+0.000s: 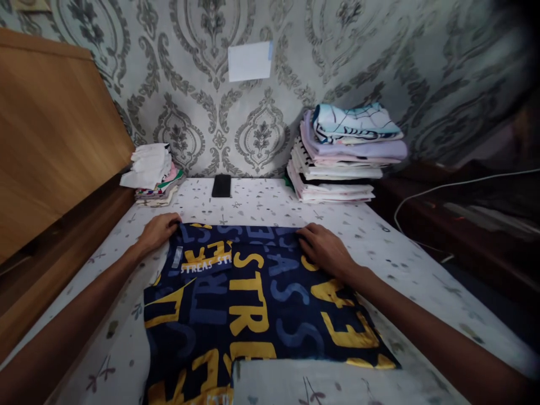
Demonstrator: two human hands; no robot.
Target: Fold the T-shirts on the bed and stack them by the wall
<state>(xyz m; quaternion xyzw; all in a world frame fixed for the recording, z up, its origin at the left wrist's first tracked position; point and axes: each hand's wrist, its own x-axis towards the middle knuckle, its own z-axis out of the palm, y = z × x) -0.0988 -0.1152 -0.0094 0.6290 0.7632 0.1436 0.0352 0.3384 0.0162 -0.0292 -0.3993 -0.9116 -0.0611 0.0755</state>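
A navy garment [291, 315] with large yellow and faded blue lettering lies spread on the patterned white bedsheet. Whether it is a shirt or shorts I cannot tell. My left hand [159, 232] pinches its far left corner, fingers closed on the cloth. At the far right corner, my right hand [323, 247] grips the edge, its fingers bent over the fabric. The far edge runs nearly straight between both hands. A narrower part of the garment reaches toward me at the left and passes out of view at the bottom.
Near the wall, a tall stack of folded clothes [346, 152] stands right and a smaller stack [154, 174] left. A black phone-like object [221, 185] lies between them. A wooden panel [54, 135] borders the left; a white cable [455, 184] hangs at the right.
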